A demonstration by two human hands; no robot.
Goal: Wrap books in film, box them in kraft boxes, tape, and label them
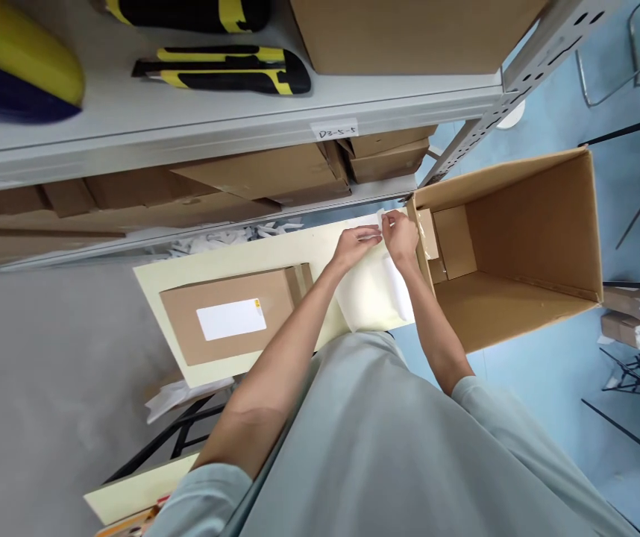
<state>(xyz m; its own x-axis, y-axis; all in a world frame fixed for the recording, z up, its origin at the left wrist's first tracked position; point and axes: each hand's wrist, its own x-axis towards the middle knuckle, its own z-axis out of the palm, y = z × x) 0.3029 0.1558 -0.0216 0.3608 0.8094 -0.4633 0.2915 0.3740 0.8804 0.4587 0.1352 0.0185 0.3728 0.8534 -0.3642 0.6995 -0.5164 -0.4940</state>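
My left hand [356,245] and my right hand [400,236] meet at the far end of a white sheet [376,294] lying on a pale yellow table [224,262]. Both hands pinch the top edge of that sheet, fingers closed. A flat brown cardboard parcel [236,313] with a white label [231,319] lies on the table left of my arms. An open, empty brown carton [521,246] stands right beside my right hand.
A grey metal shelf [197,127] runs above, holding yellow-black utility knives [224,71], a yellow-blue object [18,71] and a cardboard box [409,33]. Folded cartons [242,183] fill the shelf below. White paper scraps [224,237] lie behind the table. Blue floor lies to the right.
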